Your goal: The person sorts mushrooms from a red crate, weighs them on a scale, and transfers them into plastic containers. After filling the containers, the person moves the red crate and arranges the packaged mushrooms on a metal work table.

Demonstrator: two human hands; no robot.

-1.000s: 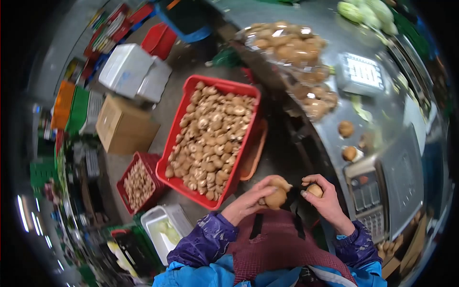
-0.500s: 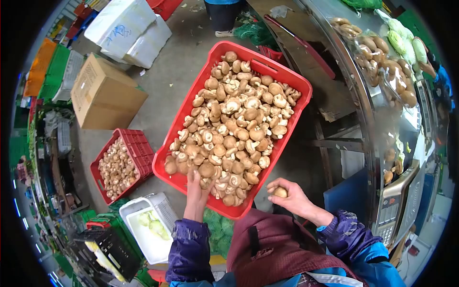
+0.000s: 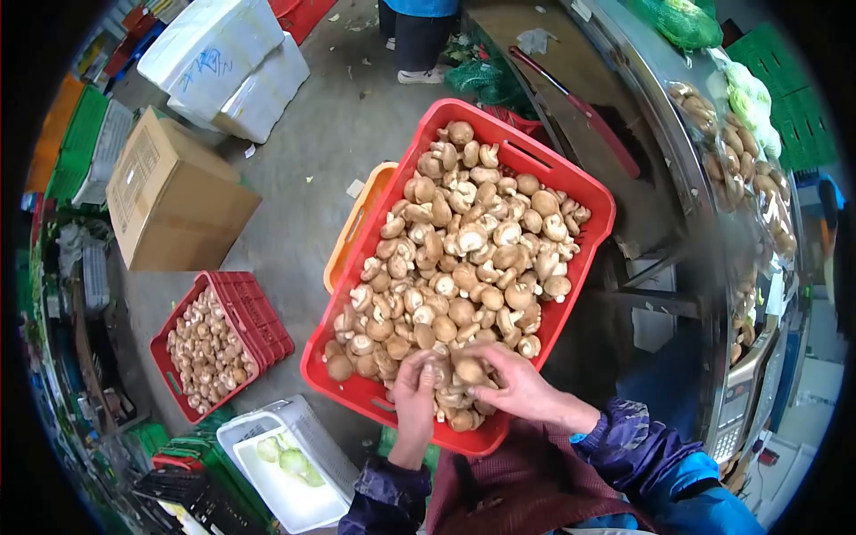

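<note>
A large red crate (image 3: 323,343) full of brown shiitake mushrooms (image 3: 464,259) is right in front of me. My left hand (image 3: 415,392) is over its near end, fingers curled in; what they hold is blurred and I cannot make it out. Close beside it, my right hand (image 3: 522,385) is closed on a shiitake mushroom (image 3: 470,369), pinched by the stem side between thumb and fingers. More mushrooms lie directly below both hands.
A smaller red crate of mushrooms (image 3: 207,343) stands on the floor at left, near a cardboard box (image 3: 178,196) and white foam boxes (image 3: 218,62). A white basket (image 3: 294,508) holds green vegetables. Bagged mushrooms (image 3: 744,165) and a scale (image 3: 736,410) are at right. Another person (image 3: 419,36) stands ahead.
My right hand has moved left from outside the crate to over the mushrooms, carrying a mushroom. My left hand has shifted right, and the hands are now close together. The view has shifted.
</note>
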